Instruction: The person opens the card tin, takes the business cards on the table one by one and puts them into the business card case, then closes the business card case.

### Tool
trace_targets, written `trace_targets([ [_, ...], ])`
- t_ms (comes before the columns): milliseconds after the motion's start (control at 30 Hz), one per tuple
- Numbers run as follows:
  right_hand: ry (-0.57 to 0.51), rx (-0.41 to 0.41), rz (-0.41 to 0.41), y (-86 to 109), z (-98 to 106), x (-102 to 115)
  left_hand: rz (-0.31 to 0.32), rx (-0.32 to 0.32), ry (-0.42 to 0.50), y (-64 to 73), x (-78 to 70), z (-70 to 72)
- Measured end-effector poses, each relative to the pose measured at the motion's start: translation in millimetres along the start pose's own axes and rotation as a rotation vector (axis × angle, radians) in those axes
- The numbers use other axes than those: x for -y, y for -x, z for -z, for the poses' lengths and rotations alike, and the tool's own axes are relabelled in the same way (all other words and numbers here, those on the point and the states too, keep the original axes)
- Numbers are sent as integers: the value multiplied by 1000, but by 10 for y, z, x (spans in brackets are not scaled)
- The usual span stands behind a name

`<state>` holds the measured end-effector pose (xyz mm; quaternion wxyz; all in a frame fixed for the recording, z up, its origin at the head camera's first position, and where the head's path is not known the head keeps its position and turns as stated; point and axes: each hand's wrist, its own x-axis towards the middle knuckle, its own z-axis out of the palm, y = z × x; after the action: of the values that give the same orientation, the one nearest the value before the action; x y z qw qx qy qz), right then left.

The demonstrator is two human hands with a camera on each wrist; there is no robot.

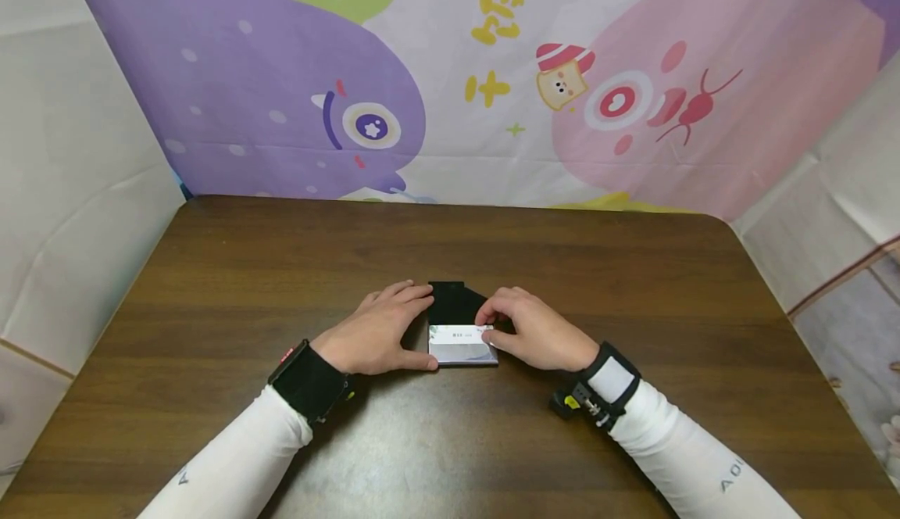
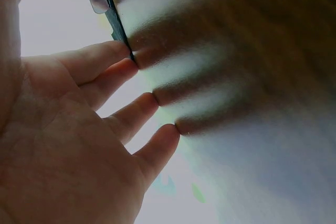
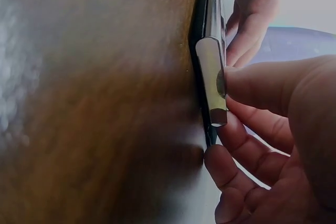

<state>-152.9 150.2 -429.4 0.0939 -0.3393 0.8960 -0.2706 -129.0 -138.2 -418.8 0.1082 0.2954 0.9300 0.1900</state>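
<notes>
A slim card case (image 1: 464, 359) lies on the table with its black flap (image 1: 453, 304) folded back away from me. White printed business cards (image 1: 450, 335) show in its silver-edged body. My left hand (image 1: 383, 327) rests flat at its left side, thumb at the near left corner and fingertips along the flap's left edge. From the right, my right hand (image 1: 537, 331) pinches the case at its upper right corner with thumb and curled fingers. The right wrist view shows the thumb over the top of the metal side wall (image 3: 211, 77), fingers at its far end.
The brown wooden table (image 1: 598, 269) runs out to both sides of the hands. Behind its far edge hangs a cartoon-printed cloth (image 1: 457, 152). Pale cloths hang to the left (image 1: 84, 152) and right (image 1: 830, 183). Black straps with small devices (image 1: 309, 382) sit on both wrists.
</notes>
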Motion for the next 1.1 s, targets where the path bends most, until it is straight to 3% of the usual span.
trace_targets([
  [500,53,1,3,64,19,36,0,0,1,2,19,-32],
  [867,-46,-58,-68,125,51,35,-2,2,8,-2,21,-12],
  [1100,-68,-45,-56,164,50,42,12,-8,10,-26,19,3],
])
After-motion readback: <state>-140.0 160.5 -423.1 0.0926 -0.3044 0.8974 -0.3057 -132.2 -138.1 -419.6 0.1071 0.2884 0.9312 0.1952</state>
